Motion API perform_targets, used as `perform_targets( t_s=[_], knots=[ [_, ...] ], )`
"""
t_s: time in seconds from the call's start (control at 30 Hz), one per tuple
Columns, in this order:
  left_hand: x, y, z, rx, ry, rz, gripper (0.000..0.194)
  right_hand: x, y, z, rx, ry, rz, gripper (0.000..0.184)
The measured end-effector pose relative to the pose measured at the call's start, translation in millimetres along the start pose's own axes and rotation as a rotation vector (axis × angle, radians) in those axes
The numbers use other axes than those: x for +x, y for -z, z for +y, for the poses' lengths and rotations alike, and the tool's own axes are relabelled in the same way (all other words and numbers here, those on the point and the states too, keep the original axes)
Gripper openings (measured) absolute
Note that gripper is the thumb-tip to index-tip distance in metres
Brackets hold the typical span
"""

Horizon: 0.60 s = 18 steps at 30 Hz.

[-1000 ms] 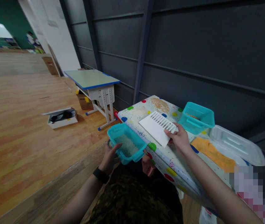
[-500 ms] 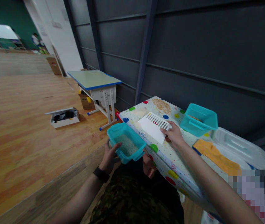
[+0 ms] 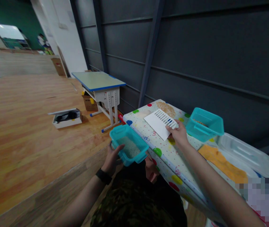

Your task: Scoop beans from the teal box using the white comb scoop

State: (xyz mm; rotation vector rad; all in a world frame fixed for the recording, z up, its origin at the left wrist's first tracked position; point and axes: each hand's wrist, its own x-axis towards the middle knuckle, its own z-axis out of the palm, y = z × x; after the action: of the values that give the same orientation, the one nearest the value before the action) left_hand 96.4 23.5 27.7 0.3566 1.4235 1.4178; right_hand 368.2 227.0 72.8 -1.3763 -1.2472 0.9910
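Head view, left hand (image 3: 111, 158): gripping teal tub (image 3: 120, 132) — lower centre
Right hand (image 3: 179, 135): pinching slotted white card (image 3: 157, 125) — centre right

The tub (image 3: 138, 138) you hold looks like smooth, faintly glossy plastic, your slotted sheet (image 3: 158, 126) smooth and matt, the orange cloth (image 3: 223, 161) matt and creased.

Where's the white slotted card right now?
In the head view, just right of centre: the white slotted card is in the right hand, over the spotted tablecloth, nearer the viewer than the brown grain pile.
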Motion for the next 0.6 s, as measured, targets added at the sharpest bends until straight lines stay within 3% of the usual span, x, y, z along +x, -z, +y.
perform_targets(
  t_s=[0.27,0.4,0.6],
  knots=[
    [1,-0.3,4,-0.002,-0.003,0.001,0.105,23,-27,-9,-0.119,0.039,-0.080,0.067],
    [2,0.0,1,-0.031,-0.007,-0.011,0.116,12,-27,-14,-0.087,-0.021,-0.145,0.071],
    [1,-3.5,-3,-0.049,-0.015,-0.008,0.117,-18,-16,-17,-0.042,-0.054,-0.275,0.071]
  ],
)
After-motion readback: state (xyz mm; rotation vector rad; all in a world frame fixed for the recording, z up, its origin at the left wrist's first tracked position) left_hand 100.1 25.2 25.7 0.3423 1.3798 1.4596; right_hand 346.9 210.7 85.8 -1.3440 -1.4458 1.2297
